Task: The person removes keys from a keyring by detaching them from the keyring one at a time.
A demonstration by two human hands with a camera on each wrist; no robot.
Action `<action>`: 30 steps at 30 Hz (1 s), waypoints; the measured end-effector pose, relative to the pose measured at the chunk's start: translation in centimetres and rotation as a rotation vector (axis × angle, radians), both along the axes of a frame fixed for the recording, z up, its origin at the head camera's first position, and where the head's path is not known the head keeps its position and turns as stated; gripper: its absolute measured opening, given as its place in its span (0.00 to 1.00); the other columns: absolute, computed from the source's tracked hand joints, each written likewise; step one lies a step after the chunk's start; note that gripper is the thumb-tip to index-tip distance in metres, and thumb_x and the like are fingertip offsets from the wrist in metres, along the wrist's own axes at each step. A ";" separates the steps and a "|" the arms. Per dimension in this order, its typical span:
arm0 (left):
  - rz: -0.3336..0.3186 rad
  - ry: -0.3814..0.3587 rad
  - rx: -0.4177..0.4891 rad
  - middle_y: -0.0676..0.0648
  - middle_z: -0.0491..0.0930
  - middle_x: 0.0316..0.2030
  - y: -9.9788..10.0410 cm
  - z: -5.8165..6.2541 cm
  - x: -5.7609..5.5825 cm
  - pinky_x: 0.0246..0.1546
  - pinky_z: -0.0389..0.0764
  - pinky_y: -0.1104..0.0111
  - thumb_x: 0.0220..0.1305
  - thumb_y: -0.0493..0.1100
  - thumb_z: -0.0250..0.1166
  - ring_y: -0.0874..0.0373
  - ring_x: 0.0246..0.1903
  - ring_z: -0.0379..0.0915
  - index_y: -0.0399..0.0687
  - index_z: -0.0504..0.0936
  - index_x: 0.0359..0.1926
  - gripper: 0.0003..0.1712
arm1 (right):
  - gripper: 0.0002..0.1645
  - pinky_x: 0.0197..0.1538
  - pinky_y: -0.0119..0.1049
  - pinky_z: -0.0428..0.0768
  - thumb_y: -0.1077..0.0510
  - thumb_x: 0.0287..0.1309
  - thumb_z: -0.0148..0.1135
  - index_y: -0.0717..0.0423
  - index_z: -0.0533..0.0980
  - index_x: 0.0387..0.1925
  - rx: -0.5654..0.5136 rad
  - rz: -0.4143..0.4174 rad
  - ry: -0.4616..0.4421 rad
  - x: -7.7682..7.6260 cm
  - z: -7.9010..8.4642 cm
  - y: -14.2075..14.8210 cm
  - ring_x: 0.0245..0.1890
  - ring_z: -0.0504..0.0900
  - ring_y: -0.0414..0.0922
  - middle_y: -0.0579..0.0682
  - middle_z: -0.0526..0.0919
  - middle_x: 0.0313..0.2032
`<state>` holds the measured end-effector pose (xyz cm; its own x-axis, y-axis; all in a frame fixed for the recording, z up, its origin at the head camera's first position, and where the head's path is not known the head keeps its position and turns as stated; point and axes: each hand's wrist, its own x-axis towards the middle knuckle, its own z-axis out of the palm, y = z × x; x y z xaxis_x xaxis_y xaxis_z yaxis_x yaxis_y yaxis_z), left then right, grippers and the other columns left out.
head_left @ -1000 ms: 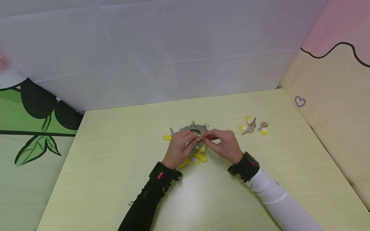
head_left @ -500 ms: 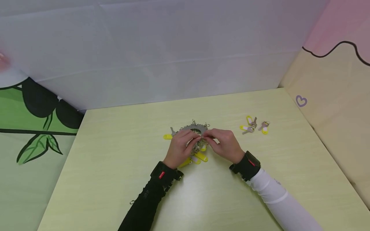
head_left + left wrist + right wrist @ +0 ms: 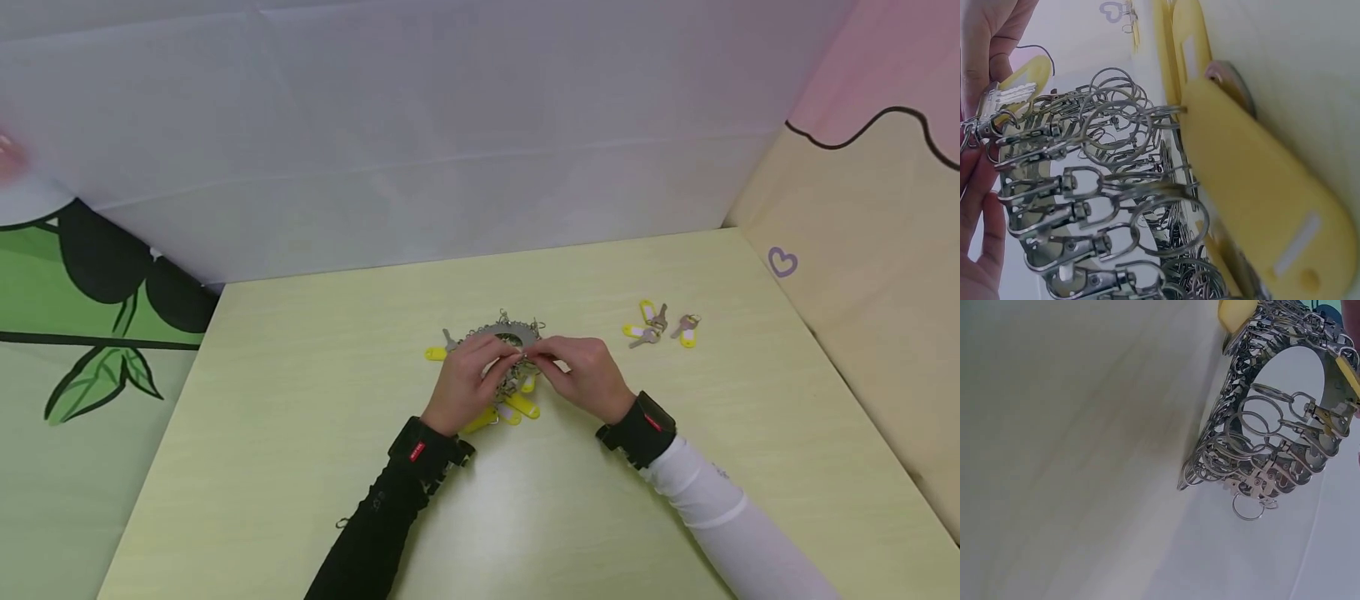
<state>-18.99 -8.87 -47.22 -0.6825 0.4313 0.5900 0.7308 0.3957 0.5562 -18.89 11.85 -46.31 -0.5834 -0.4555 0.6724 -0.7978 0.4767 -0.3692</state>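
Plainly, two hands meet on one small clasp at a clip-studded ring

At the 3 o'clock side of a flat grey metal ring, thumb and forefinger of the left hand and of the right hand come together, both pinching a small silver metal clasp; which part each holds is hidden. Just beside those fingertips, at 10 o'clock in the left wrist view, sit a silver notched key and a rounded yellow plastic tag.

The ring lies near the middle of the pale yellow table, its 8 o'clock side covered by the left hand. Steel snap clips crowd its rim, with round wire split rings linked to them. Several oblong yellow tags spread at 6 o'clock from the ring, and one yellow tag with a grey key lies at 9 o'clock.

Well apart, toward 3 o'clock, three tagged metal keys lie on the tabletop, two close together and one near them.

Black bands circle both wrists; a black sleeve runs off toward 7 o'clock, a white sleeve toward 5. A whitish cloth wall rises at 12.
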 end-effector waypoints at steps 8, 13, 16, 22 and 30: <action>-0.008 0.012 -0.016 0.50 0.84 0.33 -0.1 -0.1 -0.1 0.39 0.79 0.63 0.66 0.39 0.64 0.61 0.36 0.74 0.45 0.85 0.39 0.04 | 0.10 0.27 0.36 0.84 0.69 0.49 0.71 0.58 0.84 0.36 -0.020 -0.015 -0.009 0.0 -0.2 0.0 0.28 0.84 0.38 0.51 0.90 0.30; -0.001 0.030 -0.029 0.50 0.83 0.31 -0.1 -0.1 -0.2 0.36 0.78 0.62 0.65 0.39 0.65 0.61 0.34 0.73 0.45 0.85 0.38 0.04 | 0.10 0.28 0.36 0.84 0.69 0.49 0.70 0.59 0.83 0.36 -0.022 -0.019 -0.005 0.0 -0.2 0.0 0.29 0.84 0.38 0.52 0.89 0.30; -0.003 0.035 -0.029 0.50 0.83 0.31 -0.1 -0.2 -0.2 0.36 0.77 0.63 0.65 0.39 0.65 0.62 0.33 0.72 0.46 0.85 0.38 0.04 | 0.10 0.28 0.36 0.84 0.69 0.49 0.70 0.59 0.83 0.36 -0.021 -0.016 -0.005 0.0 -0.2 0.0 0.29 0.84 0.39 0.52 0.89 0.30; 0.008 0.034 -0.008 0.50 0.83 0.31 0.1 -0.2 -0.1 0.36 0.77 0.64 0.65 0.40 0.65 0.62 0.33 0.72 0.45 0.85 0.37 0.04 | 0.09 0.29 0.36 0.84 0.69 0.50 0.70 0.59 0.83 0.36 -0.014 0.004 -0.023 -0.1 -0.3 0.1 0.30 0.84 0.38 0.52 0.89 0.31; 0.050 0.004 -0.007 0.49 0.83 0.32 0.3 -0.3 0.0 0.36 0.80 0.63 0.66 0.41 0.64 0.60 0.35 0.74 0.45 0.85 0.37 0.05 | 0.11 0.28 0.34 0.83 0.69 0.49 0.71 0.59 0.81 0.36 0.056 0.028 0.038 -0.1 -0.1 0.0 0.28 0.82 0.38 0.52 0.88 0.30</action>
<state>-19.00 -8.62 -47.56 -0.7012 0.4006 0.5898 0.7121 0.4358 0.5505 -18.96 11.85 -46.40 -0.5448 -0.5088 0.6666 -0.8238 0.4733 -0.3120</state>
